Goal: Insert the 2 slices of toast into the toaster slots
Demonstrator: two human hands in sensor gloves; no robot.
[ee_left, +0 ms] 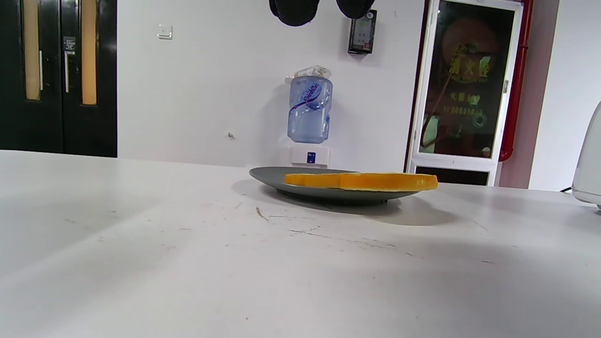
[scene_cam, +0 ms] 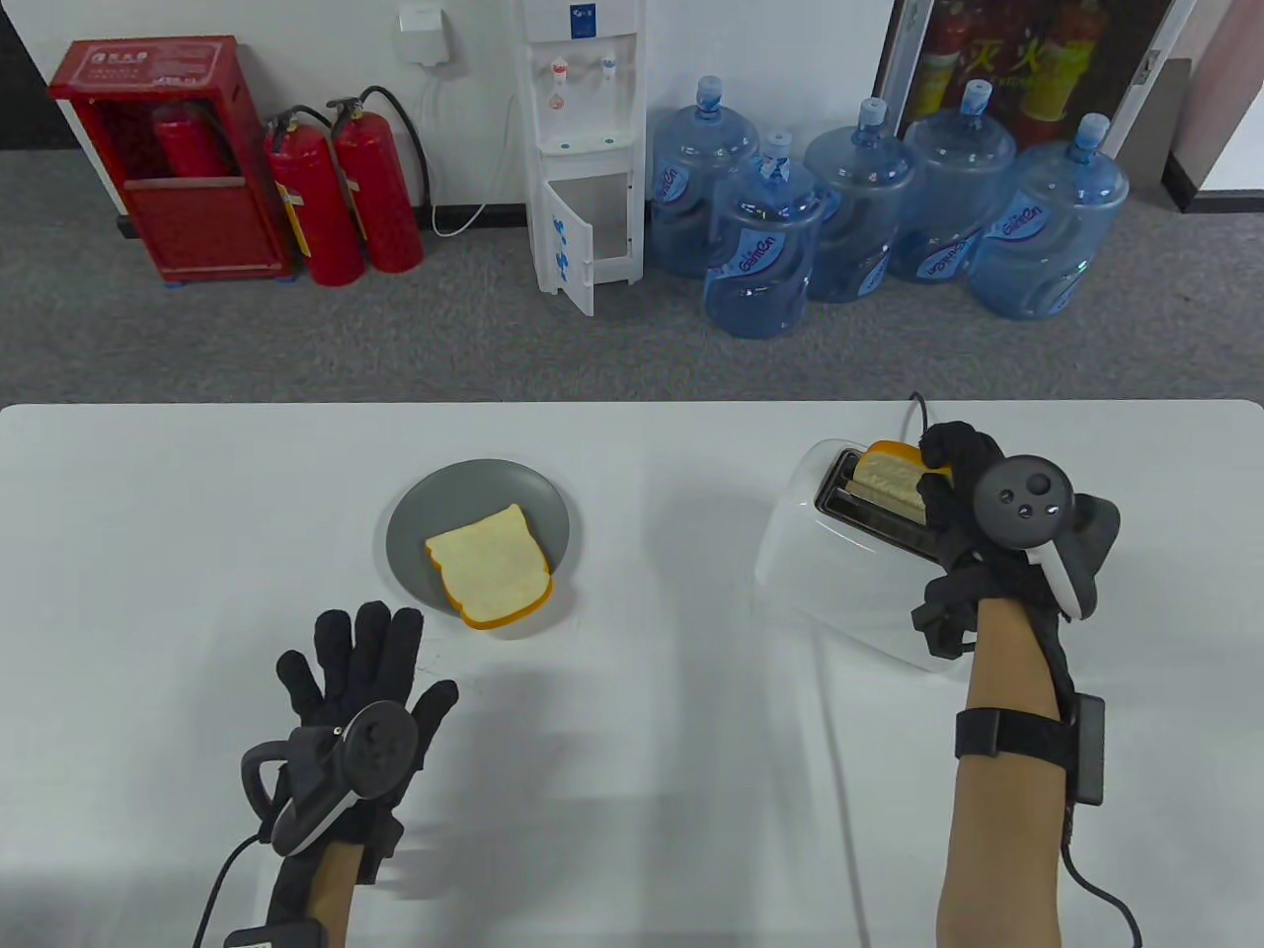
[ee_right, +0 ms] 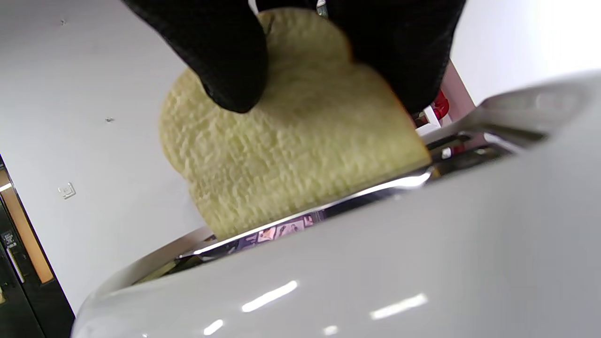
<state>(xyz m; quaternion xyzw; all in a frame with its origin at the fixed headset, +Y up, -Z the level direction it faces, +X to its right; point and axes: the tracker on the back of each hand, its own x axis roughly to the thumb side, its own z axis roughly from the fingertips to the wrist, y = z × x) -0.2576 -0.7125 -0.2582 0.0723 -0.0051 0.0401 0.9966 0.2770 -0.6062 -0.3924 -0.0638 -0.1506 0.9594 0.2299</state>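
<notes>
A white toaster (scene_cam: 839, 583) stands on the right of the table. My right hand (scene_cam: 950, 474) pinches a slice of toast (scene_cam: 889, 481) that stands upright and partly down in the far slot; in the right wrist view the toast (ee_right: 291, 155) shows between my fingers (ee_right: 220, 65) above the toaster (ee_right: 375, 263). The other slice (scene_cam: 489, 568) lies flat on a grey plate (scene_cam: 415, 533) at centre left, and shows edge-on (ee_left: 361, 181) in the left wrist view. My left hand (scene_cam: 360, 657) hovers just below the plate, fingers spread, holding nothing.
The white table ends at a far edge (scene_cam: 632, 403). Beyond it on the floor stand water bottles (scene_cam: 869, 207), a water dispenser (scene_cam: 583, 148) and red fire extinguishers (scene_cam: 346, 188). The toaster's cord (scene_cam: 918, 407) runs off the far edge.
</notes>
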